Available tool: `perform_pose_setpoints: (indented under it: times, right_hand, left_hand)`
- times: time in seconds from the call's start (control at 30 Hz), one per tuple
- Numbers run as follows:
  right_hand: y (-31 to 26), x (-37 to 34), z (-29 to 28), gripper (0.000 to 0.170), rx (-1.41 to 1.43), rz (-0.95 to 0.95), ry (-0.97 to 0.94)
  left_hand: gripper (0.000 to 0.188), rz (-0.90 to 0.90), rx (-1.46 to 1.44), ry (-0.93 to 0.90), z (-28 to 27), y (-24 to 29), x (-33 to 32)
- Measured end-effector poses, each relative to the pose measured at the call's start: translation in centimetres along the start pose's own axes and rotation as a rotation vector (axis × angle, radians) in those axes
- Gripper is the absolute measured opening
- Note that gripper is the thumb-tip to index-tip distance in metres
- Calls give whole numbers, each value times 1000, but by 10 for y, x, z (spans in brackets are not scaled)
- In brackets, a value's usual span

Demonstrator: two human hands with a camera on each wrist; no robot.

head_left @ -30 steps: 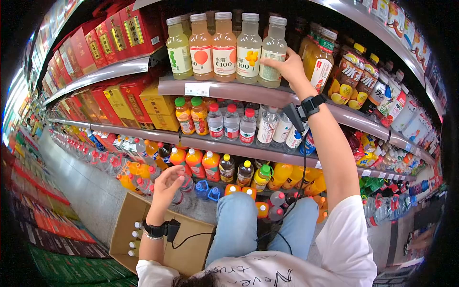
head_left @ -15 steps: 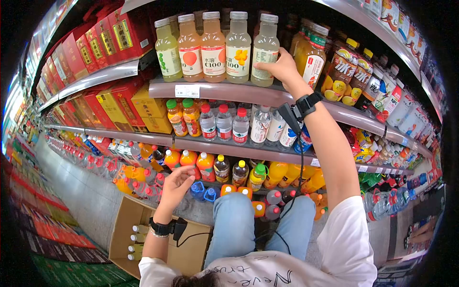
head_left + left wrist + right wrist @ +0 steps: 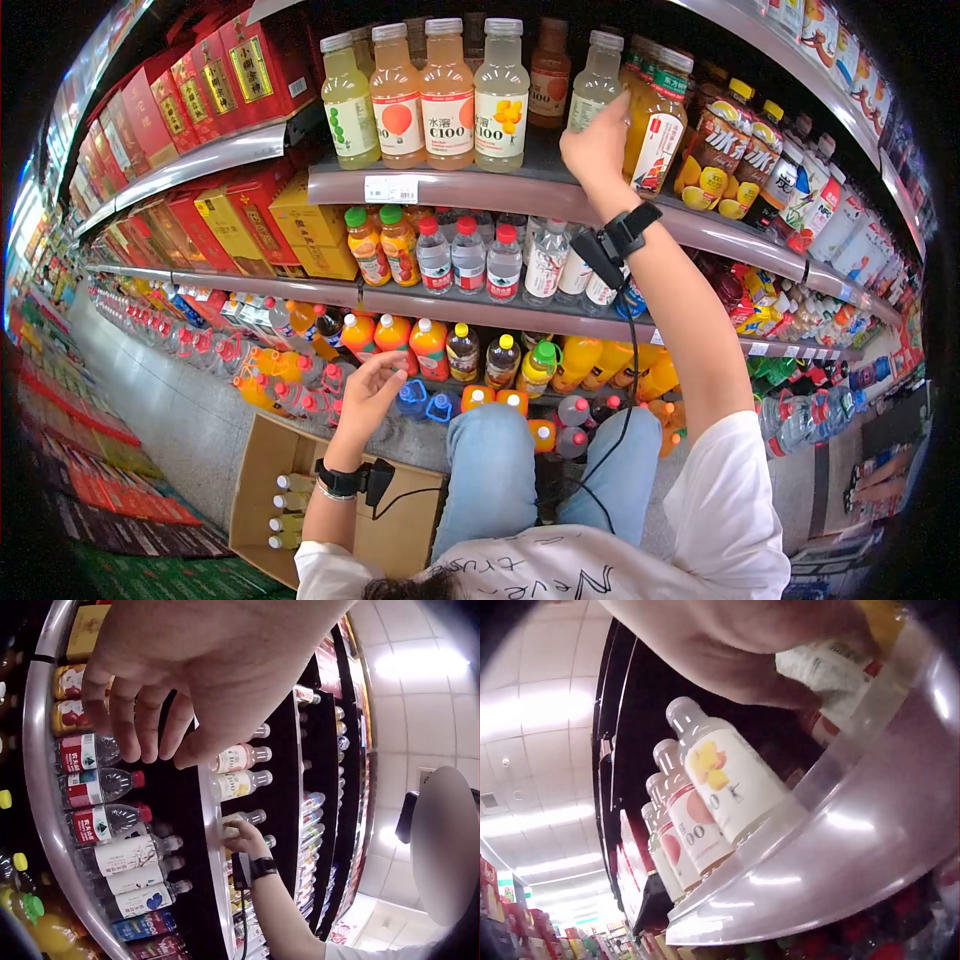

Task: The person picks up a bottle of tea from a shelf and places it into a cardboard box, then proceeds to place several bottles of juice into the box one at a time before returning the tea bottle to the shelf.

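My right hand (image 3: 600,145) grips a pale drink bottle (image 3: 597,80) with a white label, on the upper shelf beside an amber bottle (image 3: 655,125) with a green cap band. In the right wrist view its label (image 3: 821,671) shows past the fingers, the rest hidden by the hand. To its left stands a row of similar bottles, the nearest a bottle with yellow fruit on its label (image 3: 502,105). Between them, further back, is an orange-brown bottle (image 3: 549,75). My left hand (image 3: 372,395) hovers in front of the lower shelves with loosely bent fingers, holding nothing.
A cardboard box (image 3: 400,515) with several white-capped bottles stands on the floor at the left, beside my knees. The upper shelf's edge (image 3: 460,188) runs below my right hand. Water bottles (image 3: 503,265) and juice bottles fill the shelves below. A black cable (image 3: 632,390) hangs from the right wrist.
My right hand has shifted the pale bottle to the right, away from the row. A gap has opened there and shows the orange-brown bottle behind. The left hand has hardly moved in the last half second.
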State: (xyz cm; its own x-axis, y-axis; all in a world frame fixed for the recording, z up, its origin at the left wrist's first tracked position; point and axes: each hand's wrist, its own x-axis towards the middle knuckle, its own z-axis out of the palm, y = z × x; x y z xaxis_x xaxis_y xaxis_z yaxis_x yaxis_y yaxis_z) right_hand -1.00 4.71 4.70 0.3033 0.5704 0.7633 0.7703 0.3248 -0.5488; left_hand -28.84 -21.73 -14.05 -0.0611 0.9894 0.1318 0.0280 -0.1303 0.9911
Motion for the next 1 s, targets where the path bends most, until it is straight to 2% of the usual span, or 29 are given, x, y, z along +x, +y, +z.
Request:
perform_pose_setpoints:
  times: [0.07,0.17,0.27,0.3,0.33,0.4,0.5,0.6,0.7,0.8,0.9,0.93,1.0]
  right_hand:
    - [-8,-7,5,72,-62,-275,268]
    - [-33,7,-9,61,232,-594,288]
    - [-39,37,-1,46,470,-209,-128]
    - [-39,49,10,41,501,-190,-61]
    - [-37,62,15,42,456,-144,-98]
    - [-28,76,16,43,446,-20,-321]
    - [-22,71,26,44,291,-174,-163]
    - [-20,64,26,46,254,-207,-205]
    - [-22,64,30,42,91,-191,-212]
    - [-19,72,46,40,112,-82,-274]
    - [-19,93,67,35,449,211,-388]
    - [-25,102,61,30,499,315,-496]
    - [-16,133,66,29,883,430,-582]
  left_hand:
    - [29,-16,-10,-6,-2,-2,2]
    - [31,-22,-22,-6,-7,-9,6]
    - [30,-4,-24,-6,-10,-17,6]
    - [31,-13,-33,-7,-10,-18,6]
    - [31,-21,-43,-6,-11,-18,5]
    - [31,-28,-56,-5,-13,-21,6]
    - [31,-40,-69,2,-16,-25,7]
    - [31,-64,-85,14,-19,-26,10]
    - [31,-71,-74,21,-24,-32,11]
    - [31,-58,-91,33,-24,-35,12]
    - [31,-53,-106,26,-26,-40,10]
    - [31,-57,-103,27,-28,-41,10]
    - [31,-66,-96,35,-30,-40,11]
